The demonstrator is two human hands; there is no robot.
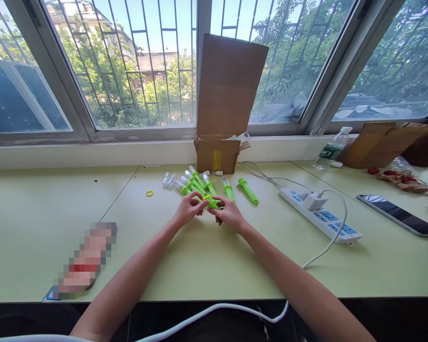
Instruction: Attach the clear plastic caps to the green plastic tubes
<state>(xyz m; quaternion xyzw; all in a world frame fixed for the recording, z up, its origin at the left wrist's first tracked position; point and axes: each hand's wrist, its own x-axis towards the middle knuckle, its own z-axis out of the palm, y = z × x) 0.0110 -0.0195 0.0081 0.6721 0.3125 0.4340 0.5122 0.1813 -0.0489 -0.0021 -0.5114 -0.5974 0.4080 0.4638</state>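
Note:
My right hand [230, 213] grips a bright green plastic stick-shaped piece [213, 204] just above the table. At its left end, the fingers of my left hand [188, 209] are pinched on a small yellow ring [206, 197]; I cannot tell whether the ring is around the piece or only touching it. Behind my hands lie several green sticks with clear caps [196, 177]. Another capped green stick [228, 188] is just beyond my right hand. Farther right rests a green stick without a clear cap [248, 192]. Two loose clear caps [169, 180] stand left of the group.
A loose yellow ring [150, 193] lies left of the sticks. An open cardboard box [217, 154] stands by the window. To the right are a white power strip [319, 216] with cables, a water bottle [332, 149] and a phone [401, 216]. A blurred flat item [89, 261] lies front left.

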